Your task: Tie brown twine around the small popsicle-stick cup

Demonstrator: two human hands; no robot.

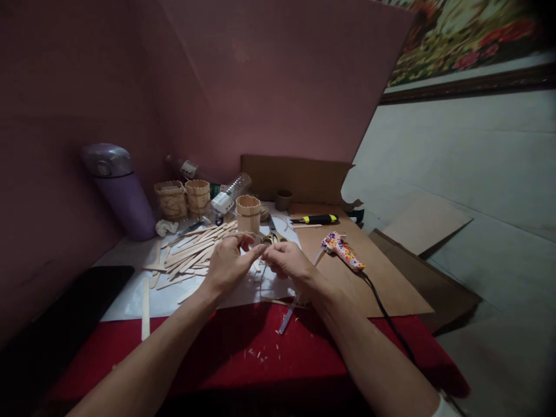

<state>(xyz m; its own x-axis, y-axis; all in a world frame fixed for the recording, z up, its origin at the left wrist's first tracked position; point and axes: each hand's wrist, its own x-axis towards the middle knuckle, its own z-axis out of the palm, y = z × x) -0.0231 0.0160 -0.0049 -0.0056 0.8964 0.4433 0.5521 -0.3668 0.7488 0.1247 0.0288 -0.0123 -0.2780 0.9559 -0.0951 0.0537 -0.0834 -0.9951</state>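
My left hand and my right hand meet fingertip to fingertip above the white paper. Both are closed in a pinch on a thin strand of twine, which shows over the left fingers; its exact run between the fingertips is hard to see. Just behind them stands a cup covered in craft sticks. Scissors lie beyond the fingertips, partly hidden by the hands. To the left of my left hand is a pile of loose wooden craft sticks.
A flower-patterned glue gun with a black cord rests on cardboard at right, near a yellow-black utility knife. Two decorated stick cups, plastic bottles and a purple flask stand behind at left. A glue stick lies in front.
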